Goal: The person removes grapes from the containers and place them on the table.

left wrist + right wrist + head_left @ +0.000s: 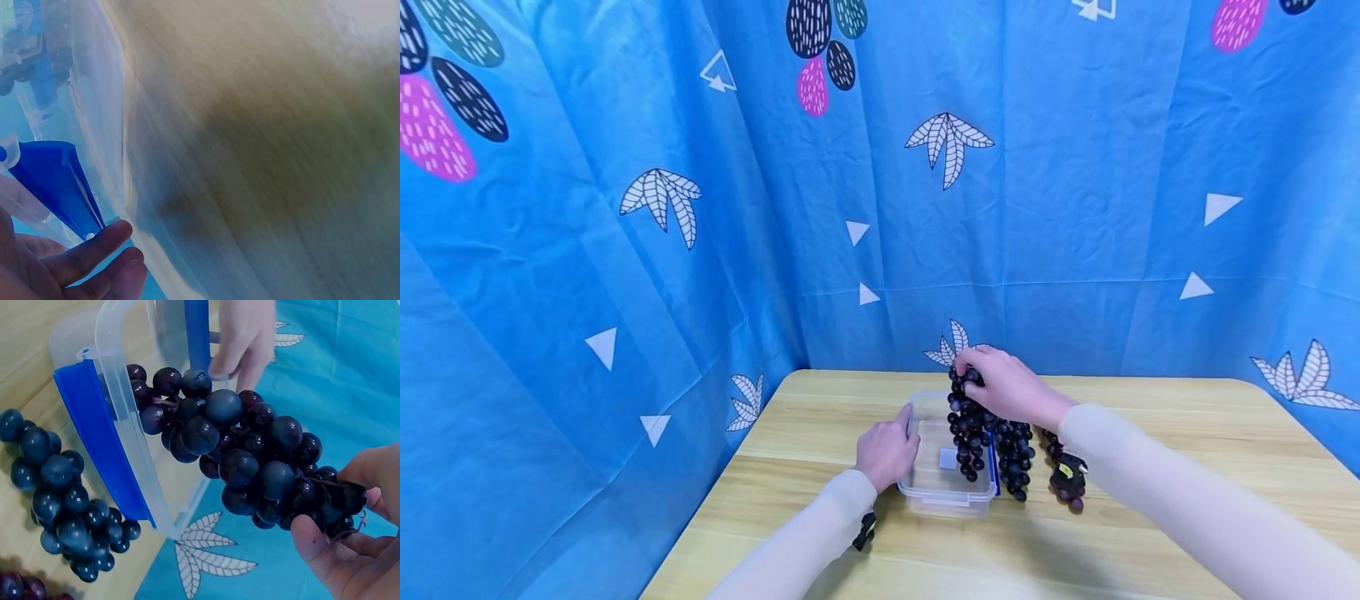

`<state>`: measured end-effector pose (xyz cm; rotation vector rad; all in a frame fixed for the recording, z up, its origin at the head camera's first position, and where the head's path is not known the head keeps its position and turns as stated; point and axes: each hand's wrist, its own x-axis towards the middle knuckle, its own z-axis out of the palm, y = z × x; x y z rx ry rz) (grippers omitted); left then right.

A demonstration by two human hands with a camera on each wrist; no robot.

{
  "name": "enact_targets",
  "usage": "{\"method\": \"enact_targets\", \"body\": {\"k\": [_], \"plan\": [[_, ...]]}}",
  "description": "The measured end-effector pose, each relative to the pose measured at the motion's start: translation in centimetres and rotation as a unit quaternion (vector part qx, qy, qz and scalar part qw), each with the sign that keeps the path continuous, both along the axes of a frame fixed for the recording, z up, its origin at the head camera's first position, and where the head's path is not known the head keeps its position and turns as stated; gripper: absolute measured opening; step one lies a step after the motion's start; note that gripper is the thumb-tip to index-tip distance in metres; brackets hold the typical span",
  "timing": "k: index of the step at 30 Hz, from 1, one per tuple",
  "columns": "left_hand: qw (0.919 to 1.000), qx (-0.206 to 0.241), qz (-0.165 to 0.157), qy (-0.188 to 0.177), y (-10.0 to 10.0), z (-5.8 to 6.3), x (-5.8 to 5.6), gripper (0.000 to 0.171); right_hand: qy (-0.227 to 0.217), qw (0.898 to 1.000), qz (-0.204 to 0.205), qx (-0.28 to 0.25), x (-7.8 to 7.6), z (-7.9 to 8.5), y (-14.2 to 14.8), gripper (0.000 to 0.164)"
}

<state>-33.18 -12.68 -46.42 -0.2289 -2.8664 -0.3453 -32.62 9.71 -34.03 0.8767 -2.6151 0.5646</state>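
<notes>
My right hand [1011, 387] holds a bunch of dark grapes [967, 437] by its top end, between thumb and fingers. The bunch hangs over a clear plastic food container [947, 498], its lower grapes above the inside. In the right wrist view the held grapes [240, 465] reach across the container's rim. My left hand [886, 454] grips the container's left side, fingers beside a blue clip flap [53, 181] in the left wrist view. A second dark bunch [1015, 462] lies on the table just right of the container.
Farther right lies a reddish bunch of grapes [1075, 502], partly covered by my right wrist and its camera. Everything stands on a light wooden table [797, 450]. Blue patterned curtain [1060, 208] hangs behind the table and along its left.
</notes>
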Motion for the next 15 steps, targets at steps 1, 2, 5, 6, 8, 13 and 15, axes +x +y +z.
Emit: {"method": "enact_targets", "body": {"k": [1,2,5,6,8,13,15], "plan": [[1.0000,0.000,0.000,-0.001,0.0,0.0,0.0,0.055,-0.002,1.000,-0.003,-0.001,0.1,0.2,0.2,0.018],[1.0000,0.000,0.001,-0.002,0.0,0.0,-0.1,0.055,-0.001,1.000,-0.005,-0.002,0.1,0.4,0.4,0.018],[1.0000,0.001,0.002,-0.002,0.0,0.0,-0.1,0.055,-0.001,1.000,-0.014,-0.009,0.3,1.0,1.2,0.018],[1.0000,0.002,0.001,-0.001,0.0,0.0,-0.1,0.055,-0.001,1.000,-0.017,-0.011,0.3,1.3,1.5,0.018],[1.0000,0.004,-0.001,0.004,0.0,-0.1,-0.1,0.055,-0.002,1.000,-0.021,-0.018,0.4,1.9,2.0,0.017],[0.9999,0.008,-0.002,0.012,0.0,-0.2,-0.2,0.054,-0.002,0.999,-0.020,-0.035,0.6,3.2,3.5,0.017],[0.9999,0.009,-0.001,0.009,0.0,-0.2,-0.2,0.053,0.004,0.999,-0.020,-0.042,0.6,3.6,4.1,0.016]]}}
